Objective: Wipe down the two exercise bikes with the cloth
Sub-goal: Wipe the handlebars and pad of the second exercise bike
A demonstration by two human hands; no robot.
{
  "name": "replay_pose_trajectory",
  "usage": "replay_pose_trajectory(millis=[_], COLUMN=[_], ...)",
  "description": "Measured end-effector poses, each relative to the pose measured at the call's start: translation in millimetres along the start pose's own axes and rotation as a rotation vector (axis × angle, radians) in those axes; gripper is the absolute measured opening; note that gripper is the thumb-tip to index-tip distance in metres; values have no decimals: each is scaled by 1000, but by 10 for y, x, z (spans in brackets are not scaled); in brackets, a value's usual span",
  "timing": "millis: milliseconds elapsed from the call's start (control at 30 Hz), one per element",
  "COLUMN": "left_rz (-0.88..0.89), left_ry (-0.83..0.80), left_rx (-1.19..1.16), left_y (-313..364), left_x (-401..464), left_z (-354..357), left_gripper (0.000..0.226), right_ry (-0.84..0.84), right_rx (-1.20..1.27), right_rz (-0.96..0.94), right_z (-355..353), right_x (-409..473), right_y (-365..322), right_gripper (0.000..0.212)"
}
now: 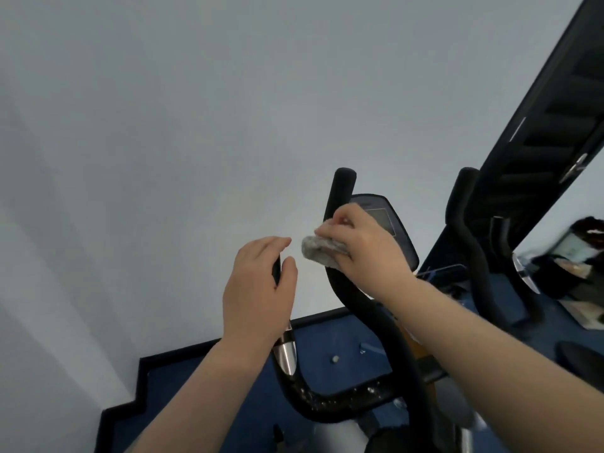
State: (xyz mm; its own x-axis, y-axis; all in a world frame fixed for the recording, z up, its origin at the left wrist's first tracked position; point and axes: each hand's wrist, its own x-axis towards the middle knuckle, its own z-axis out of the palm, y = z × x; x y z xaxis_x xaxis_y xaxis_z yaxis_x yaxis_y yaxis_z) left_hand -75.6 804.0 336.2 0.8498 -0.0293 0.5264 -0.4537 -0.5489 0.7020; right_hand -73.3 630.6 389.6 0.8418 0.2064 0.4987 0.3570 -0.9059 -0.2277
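Observation:
An exercise bike's black handlebar [362, 308] rises in front of me, with a dark console [387, 220] behind its upright bar. My right hand [362, 246] grips a bunched grey cloth [318, 251] and presses it against that upright bar, about halfway up. My left hand [258, 289] curls around the left grip [277, 268], just above its silver sensor [286, 353]. White specks dot the handlebar's lower curve [340, 398]. A second bike's handlebar [464, 217] stands to the right by a mirror.
A pale wall [196, 125] fills the left and top. Blue carpet [330, 341] with a dark skirting edge lies below. A dark-framed mirror [555, 125] leans along the right, with blurred objects [575, 253] beside it.

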Motion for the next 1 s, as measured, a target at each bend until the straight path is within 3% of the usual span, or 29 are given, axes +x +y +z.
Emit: replay_pose_trajectory(millis=[233, 367, 467, 733, 800, 900, 1000], left_rz=[30, 22, 21, -8, -15, -30, -41], left_ry=[-17, -37, -37, -9, -1, 11, 29], left_rx=[-25, -28, -28, -8, -9, -10, -3], left_y=[-62, -53, -53, -21, -27, -10, 8], left_x=[22, 30, 29, 17, 19, -7, 8], left_z=[-25, -28, -43, 1, 5, 32, 41], left_gripper=[32, 33, 32, 31, 31, 30, 30], right_ry=[240, 284, 269, 5, -82, 16, -3], right_rx=[-44, -109, -111, 8, 92, 225, 83], right_rz=[231, 337, 320, 300, 334, 279, 152], right_z=[270, 328, 313, 42, -78, -121, 18], right_x=[-69, 39, 22, 2, -8, -46, -136], right_y=[-122, -238, -207, -146, -94, -59, -79], right_gripper=[50, 32, 12, 3, 11, 10, 21])
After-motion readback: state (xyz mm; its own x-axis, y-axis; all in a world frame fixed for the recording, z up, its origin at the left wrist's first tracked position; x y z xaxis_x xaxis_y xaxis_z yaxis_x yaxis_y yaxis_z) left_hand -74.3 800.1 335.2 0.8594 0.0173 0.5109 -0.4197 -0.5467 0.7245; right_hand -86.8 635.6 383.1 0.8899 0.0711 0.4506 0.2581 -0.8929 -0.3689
